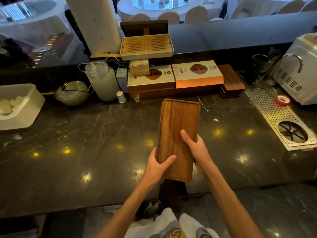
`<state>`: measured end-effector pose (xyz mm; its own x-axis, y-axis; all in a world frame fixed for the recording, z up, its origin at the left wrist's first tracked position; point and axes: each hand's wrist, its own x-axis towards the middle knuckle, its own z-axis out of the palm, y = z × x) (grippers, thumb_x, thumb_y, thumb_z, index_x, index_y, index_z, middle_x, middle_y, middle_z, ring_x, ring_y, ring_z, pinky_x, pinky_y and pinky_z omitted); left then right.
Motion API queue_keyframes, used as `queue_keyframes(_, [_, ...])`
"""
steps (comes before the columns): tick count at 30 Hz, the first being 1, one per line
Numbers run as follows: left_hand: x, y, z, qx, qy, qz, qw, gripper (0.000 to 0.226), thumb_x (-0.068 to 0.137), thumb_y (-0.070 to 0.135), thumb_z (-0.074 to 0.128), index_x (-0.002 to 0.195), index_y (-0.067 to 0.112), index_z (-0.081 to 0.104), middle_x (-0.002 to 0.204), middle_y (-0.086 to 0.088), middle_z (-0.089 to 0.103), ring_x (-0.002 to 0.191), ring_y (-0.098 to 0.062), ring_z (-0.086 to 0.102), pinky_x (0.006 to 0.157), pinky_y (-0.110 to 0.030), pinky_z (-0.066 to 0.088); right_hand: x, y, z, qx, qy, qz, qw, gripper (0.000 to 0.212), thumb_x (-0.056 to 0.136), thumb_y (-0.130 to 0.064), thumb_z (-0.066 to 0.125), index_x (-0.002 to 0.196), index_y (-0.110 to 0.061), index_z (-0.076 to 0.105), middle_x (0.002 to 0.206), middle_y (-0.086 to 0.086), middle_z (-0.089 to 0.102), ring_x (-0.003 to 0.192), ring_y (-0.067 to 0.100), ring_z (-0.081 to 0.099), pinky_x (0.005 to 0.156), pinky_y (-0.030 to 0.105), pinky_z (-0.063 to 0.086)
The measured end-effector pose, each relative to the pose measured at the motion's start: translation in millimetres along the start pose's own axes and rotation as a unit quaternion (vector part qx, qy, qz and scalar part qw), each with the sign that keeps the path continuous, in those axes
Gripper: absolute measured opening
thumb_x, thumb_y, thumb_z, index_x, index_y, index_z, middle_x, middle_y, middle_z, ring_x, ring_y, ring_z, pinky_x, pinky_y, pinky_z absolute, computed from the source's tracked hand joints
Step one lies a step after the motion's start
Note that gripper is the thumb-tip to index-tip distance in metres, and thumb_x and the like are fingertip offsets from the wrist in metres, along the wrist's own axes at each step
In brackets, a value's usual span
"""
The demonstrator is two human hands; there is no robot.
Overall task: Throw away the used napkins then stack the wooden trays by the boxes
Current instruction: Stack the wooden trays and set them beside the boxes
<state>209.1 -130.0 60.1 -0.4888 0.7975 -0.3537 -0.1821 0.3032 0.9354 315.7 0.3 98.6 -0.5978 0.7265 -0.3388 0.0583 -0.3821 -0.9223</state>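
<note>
I hold a long wooden tray point(178, 127) lengthwise above the dark marble counter point(85, 134), its far end pointing at the boxes. My left hand point(159, 164) grips its near left corner, thumb on top. My right hand point(197, 148) clasps the right edge, thumb on the tray's surface. The tray is bare. A stack of dark wooden trays point(231, 81) lies at the back, just right of two flat orange-and-white boxes point(197, 74). A bin with a crumpled white item point(152, 206) shows below the counter edge between my arms.
A white tub with white cloths point(18, 107) sits at the left. A bowl point(72, 93), a jug of plastic lids point(103, 81), a slatted tea tray point(147, 46) and a small glass point(136, 97) line the back. A steel drain grate point(274, 114) with red tape point(282, 100) is at right.
</note>
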Motion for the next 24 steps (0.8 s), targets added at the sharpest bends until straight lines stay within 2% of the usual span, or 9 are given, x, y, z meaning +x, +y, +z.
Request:
queue_keyframes(2, [-5.6, 7.7, 2.3, 0.014, 0.014, 0.004, 1.000, 0.061, 0.059, 0.059, 0.080, 0.109, 0.045, 0.048, 0.111, 0.019, 0.061, 0.093, 0.012, 0.063, 0.067, -0.008, 0.052, 14.6, -25.5, -7.3, 0.015, -0.011, -0.006, 1.000, 0.081, 0.071, -0.064, 0.068, 0.135, -0.020, 0.045, 0.124, 0.005, 0.065, 0.108, 0.021, 0.067, 0.091, 0.044, 0.055])
queue_keyframes(4, [-13.3, 14.3, 9.5, 0.025, 0.023, 0.001, 0.999, 0.062, 0.060, 0.058, 0.079, 0.112, 0.043, 0.047, 0.113, 0.018, 0.060, 0.097, 0.006, 0.064, 0.069, -0.012, 0.054, 34.0, -54.9, -10.0, -0.007, 0.010, -0.032, 0.999, 0.074, 0.077, -0.065, 0.063, 0.132, -0.019, 0.046, 0.120, 0.006, 0.065, 0.107, 0.022, 0.067, 0.090, 0.042, 0.056])
queue_keyframes(7, [-25.1, 19.8, 19.7, 0.015, 0.050, -0.001, 0.999, 0.080, 0.059, 0.063, 0.079, 0.126, 0.034, 0.044, 0.118, 0.014, 0.060, 0.105, -0.003, 0.061, 0.077, -0.019, 0.054, 49.1, -74.8, -6.2, -0.061, 0.028, -0.067, 0.995, 0.065, 0.081, -0.060, 0.063, 0.130, -0.021, 0.046, 0.119, 0.003, 0.061, 0.109, 0.022, 0.062, 0.090, 0.039, 0.054])
queue_keyframes(11, [-35.8, 23.7, 22.0, 0.000, 0.082, 0.006, 0.997, 0.088, 0.055, 0.065, 0.078, 0.129, 0.029, 0.048, 0.117, 0.013, 0.063, 0.101, -0.001, 0.064, 0.074, -0.018, 0.056, 13.1, -39.2, -0.7, -0.078, 0.021, -0.085, 0.993, 0.079, 0.079, -0.055, 0.068, 0.143, -0.027, 0.031, 0.130, -0.002, 0.056, 0.112, 0.014, 0.061, 0.088, 0.036, 0.055])
queue_keyframes(14, [-42.4, 19.8, 25.9, -0.012, 0.105, 0.006, 0.994, 0.089, 0.057, 0.062, 0.078, 0.131, 0.022, 0.049, 0.117, 0.009, 0.065, 0.102, -0.004, 0.066, 0.079, -0.022, 0.058, -32.2, 8.5, -0.4, -0.072, 0.025, -0.052, 0.996, 0.076, 0.079, -0.055, 0.068, 0.141, -0.026, 0.035, 0.127, -0.006, 0.059, 0.107, 0.007, 0.063, 0.081, 0.027, 0.057])
queue_keyframes(16, [-49.6, 14.7, 27.9, -0.017, 0.115, 0.002, 0.993, 0.093, 0.055, 0.063, 0.079, 0.132, 0.019, 0.049, 0.117, 0.006, 0.066, 0.104, -0.007, 0.065, 0.084, -0.026, 0.057, -63.6, 36.9, -1.3, -0.071, 0.027, -0.026, 0.997, 0.070, 0.078, -0.056, 0.066, 0.137, -0.029, 0.039, 0.125, -0.007, 0.060, 0.106, 0.005, 0.063, 0.083, 0.027, 0.056])
queue_keyframes(19, [-67.0, 3.7, 33.5, -0.006, 0.111, -0.008, 0.994, 0.091, 0.056, 0.064, 0.078, 0.130, 0.021, 0.050, 0.116, 0.007, 0.065, 0.103, -0.006, 0.065, 0.078, -0.020, 0.057, -102.7, 62.6, -9.1, -0.046, 0.014, -0.001, 0.999, 0.061, 0.079, -0.058, 0.065, 0.131, -0.036, 0.042, 0.122, -0.010, 0.062, 0.105, 0.003, 0.065, 0.081, 0.025, 0.058])
queue_keyframes(21, [-79.5, -4.2, 43.4, 0.001, 0.101, -0.013, 0.995, 0.083, 0.061, 0.060, 0.078, 0.129, 0.023, 0.049, 0.117, 0.007, 0.064, 0.102, -0.004, 0.064, 0.072, -0.015, 0.055, -121.9, 67.4, -20.1, -0.043, 0.017, 0.005, 0.999, 0.062, 0.080, -0.058, 0.064, 0.132, -0.034, 0.042, 0.122, -0.009, 0.062, 0.106, 0.003, 0.065, 0.081, 0.025, 0.058])
queue_keyframes(24, [-98.8, -14.4, 74.2, -0.002, 0.075, -0.022, 0.997, 0.085, 0.061, 0.060, 0.077, 0.131, 0.023, 0.047, 0.118, 0.006, 0.063, 0.103, -0.006, 0.063, 0.077, -0.019, 0.054, -149.7, 66.1, -47.8, -0.041, 0.044, 0.009, 0.998, 0.061, 0.081, -0.053, 0.064, 0.133, -0.028, 0.044, 0.119, -0.008, 0.064, 0.101, 0.001, 0.066, 0.074, 0.020, 0.057])
